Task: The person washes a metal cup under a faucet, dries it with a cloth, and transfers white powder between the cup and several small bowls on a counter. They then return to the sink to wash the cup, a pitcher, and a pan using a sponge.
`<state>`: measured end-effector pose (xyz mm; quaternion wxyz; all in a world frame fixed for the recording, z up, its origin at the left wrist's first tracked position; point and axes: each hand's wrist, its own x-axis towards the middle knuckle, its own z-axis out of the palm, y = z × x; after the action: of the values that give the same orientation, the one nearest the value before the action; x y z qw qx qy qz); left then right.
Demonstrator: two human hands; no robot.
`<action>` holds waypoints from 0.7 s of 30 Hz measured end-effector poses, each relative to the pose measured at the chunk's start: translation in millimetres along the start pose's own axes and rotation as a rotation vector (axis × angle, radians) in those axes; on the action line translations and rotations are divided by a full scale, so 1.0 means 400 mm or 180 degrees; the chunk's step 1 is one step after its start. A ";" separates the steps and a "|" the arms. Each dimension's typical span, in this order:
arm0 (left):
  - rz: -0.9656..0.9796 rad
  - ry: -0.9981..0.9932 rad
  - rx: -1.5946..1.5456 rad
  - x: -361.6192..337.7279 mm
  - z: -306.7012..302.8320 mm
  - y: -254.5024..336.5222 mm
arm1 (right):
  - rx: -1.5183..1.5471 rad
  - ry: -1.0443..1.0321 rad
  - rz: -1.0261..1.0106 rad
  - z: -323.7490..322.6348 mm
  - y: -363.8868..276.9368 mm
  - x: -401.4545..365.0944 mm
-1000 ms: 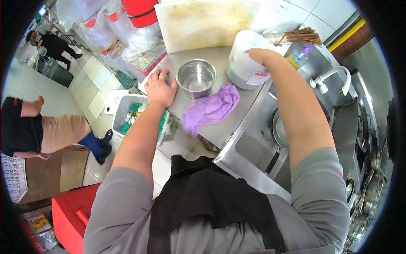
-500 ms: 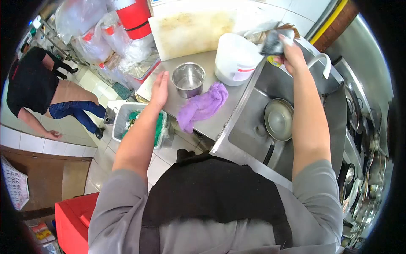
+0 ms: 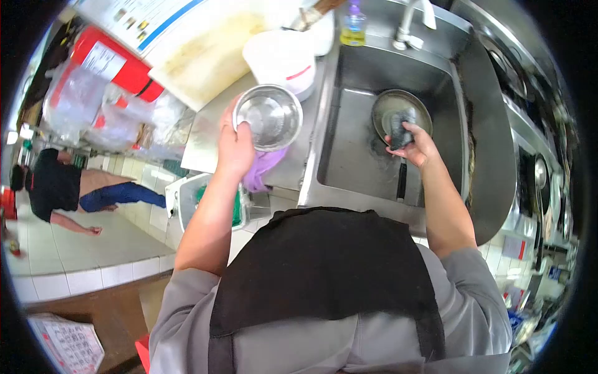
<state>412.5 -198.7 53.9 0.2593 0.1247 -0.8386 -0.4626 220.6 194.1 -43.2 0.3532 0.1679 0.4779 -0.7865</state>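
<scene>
My left hand (image 3: pixel 235 146) grips the near rim of a round steel pot (image 3: pixel 271 119), its thumb over the edge, above the steel counter. A little water seems to lie in the pot, though glare blurs it. Over the sink, my right hand (image 3: pixel 416 147) holds a dark grey scouring pad (image 3: pixel 403 128) with pale foam on it. Below that pad a frying pan (image 3: pixel 383 106) rests on the sink floor, its black handle pointing toward me. A purple cloth (image 3: pixel 265 169) shows partly from under the pot.
The steel sink (image 3: pixel 349 165) has a white faucet (image 3: pixel 408 38) at its back. A yellow soap bottle (image 3: pixel 353 28) stands at the rim. Left of it are a white tub (image 3: pixel 274 56), a cutting board (image 3: pixel 208 53) and a bin (image 3: pixel 187 202). Another person (image 3: pixel 59 187) stands far left.
My left hand has gone from open beside the pot to gripping and raising it. My right hand has brought the scouring pad from the sink's back corner to above the pan. The view has turned.
</scene>
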 end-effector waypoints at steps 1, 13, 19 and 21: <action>0.0277 -0.0149 0.0143 0.009 0.038 0.024 | -0.0023 -0.0068 -0.0075 0.019 -0.005 -0.037; 0.0603 -0.1173 0.0360 0.091 0.403 0.068 | -0.2231 -0.0073 -0.1574 0.053 -0.201 -0.169; -0.0223 -0.1429 0.0018 0.070 0.441 0.027 | -0.1375 0.0353 -0.1467 -0.032 -0.302 -0.058; -0.0302 -0.1565 -0.0077 0.056 0.428 0.026 | -0.2140 0.0781 -0.1544 -0.006 -0.361 -0.008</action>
<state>300.0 -81.3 -5.1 0.0271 0.0446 -0.8640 -0.5007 119.1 239.7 49.0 0.1337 0.0186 0.7716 -0.6216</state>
